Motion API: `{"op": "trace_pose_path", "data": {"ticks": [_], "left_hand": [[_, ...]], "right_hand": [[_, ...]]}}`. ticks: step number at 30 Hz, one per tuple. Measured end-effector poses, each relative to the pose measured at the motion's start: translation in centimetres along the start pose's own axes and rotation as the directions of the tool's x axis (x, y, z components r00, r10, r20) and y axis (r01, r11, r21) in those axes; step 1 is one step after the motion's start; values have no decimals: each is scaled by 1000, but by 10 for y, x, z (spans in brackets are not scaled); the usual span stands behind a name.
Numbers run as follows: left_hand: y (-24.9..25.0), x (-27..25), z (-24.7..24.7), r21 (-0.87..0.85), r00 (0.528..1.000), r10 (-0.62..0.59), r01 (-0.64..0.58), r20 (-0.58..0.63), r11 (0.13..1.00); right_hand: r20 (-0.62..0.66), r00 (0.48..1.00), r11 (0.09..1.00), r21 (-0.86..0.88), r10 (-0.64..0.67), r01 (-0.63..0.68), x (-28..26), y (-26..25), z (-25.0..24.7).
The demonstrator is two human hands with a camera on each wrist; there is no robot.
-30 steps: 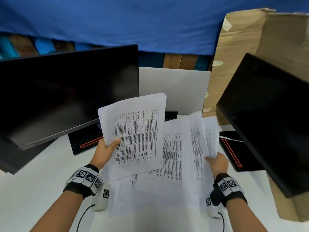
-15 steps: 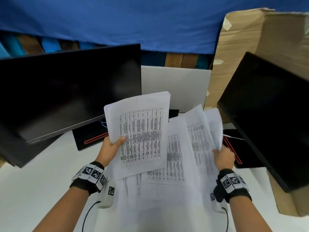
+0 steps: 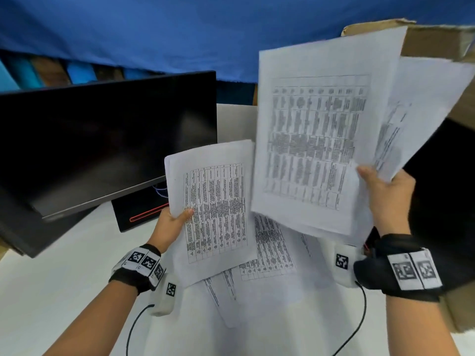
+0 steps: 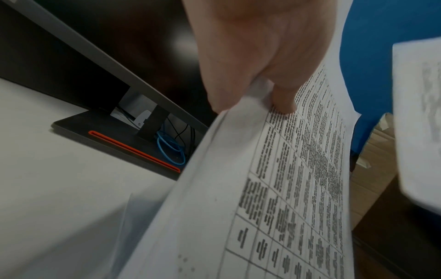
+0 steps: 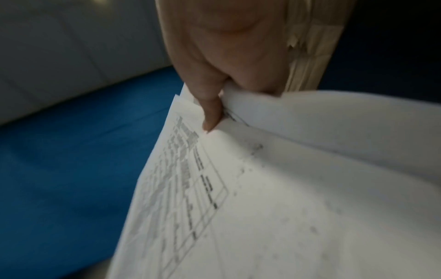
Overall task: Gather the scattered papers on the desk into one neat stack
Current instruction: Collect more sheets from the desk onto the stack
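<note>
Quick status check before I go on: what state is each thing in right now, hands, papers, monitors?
left hand: grips one printed sheet, raised off the desk
left-hand sheet: held, nearly upright
right hand: grips several fanned sheets, lifted high
right-hand sheets: held, splayed, not aligned
papers on the desk: lying loose, overlapping
left monitor: screen dark
right monitor: screen dark, partly hidden

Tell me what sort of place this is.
Probably an office desk or a makeshift workstation. A dark monitor stands on a white desk, printed papers lie spread on it, and a cardboard box sits at the right against a blue cloth backdrop.
</note>
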State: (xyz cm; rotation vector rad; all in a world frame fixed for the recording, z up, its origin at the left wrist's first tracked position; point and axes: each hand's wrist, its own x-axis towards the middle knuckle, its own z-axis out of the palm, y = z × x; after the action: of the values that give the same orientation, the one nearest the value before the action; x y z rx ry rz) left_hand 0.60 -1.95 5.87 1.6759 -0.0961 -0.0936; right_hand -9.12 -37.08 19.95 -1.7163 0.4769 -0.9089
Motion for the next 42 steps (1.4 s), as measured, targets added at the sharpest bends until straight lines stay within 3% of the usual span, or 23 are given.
{"op": "trace_pose_path", "data": {"ticks": [3, 8, 12, 15, 18, 22, 24, 28, 31, 35, 42], "left_hand": [[10, 6, 4, 27, 1000, -6, 6, 28, 1000], [29, 5, 15, 53, 990, 2, -9, 143, 999], [36, 6, 20, 49, 988, -15, 8, 151, 999], [39, 5, 21, -117, 992, -39, 53, 122, 992], [34, 5, 22, -305, 990, -4, 47, 143, 951], [45, 3, 28, -96, 992, 125, -123, 17, 988], [48, 6, 25, -97, 988, 156, -155, -5, 983], [45, 10, 16, -193, 981, 158, -135, 111, 972], [35, 11, 19, -139, 975, 140, -117, 172, 983], [39, 10, 20, -119, 976, 142, -124, 163, 985], [59, 14, 7, -152, 955, 230, -202, 190, 967]], "right_hand": [[218, 963, 973, 128, 161, -192, -14, 10, 22], [449, 782, 847, 97, 432, -523, -47, 56, 65], [543, 698, 788, 103, 466, -606, -62, 74, 83], [551, 710, 828, 58, 439, -558, -66, 70, 91], [486, 759, 855, 45, 433, -517, -67, 65, 98], [465, 812, 904, 54, 354, -425, -67, 55, 102], [494, 816, 918, 81, 300, -387, -63, 50, 100], [590, 769, 943, 40, 246, -332, -59, 44, 98], [608, 738, 937, -29, 294, -349, -62, 47, 102], [610, 739, 937, -13, 285, -350, -60, 53, 107], [639, 759, 960, 114, 128, -257, -43, 41, 113]]}}
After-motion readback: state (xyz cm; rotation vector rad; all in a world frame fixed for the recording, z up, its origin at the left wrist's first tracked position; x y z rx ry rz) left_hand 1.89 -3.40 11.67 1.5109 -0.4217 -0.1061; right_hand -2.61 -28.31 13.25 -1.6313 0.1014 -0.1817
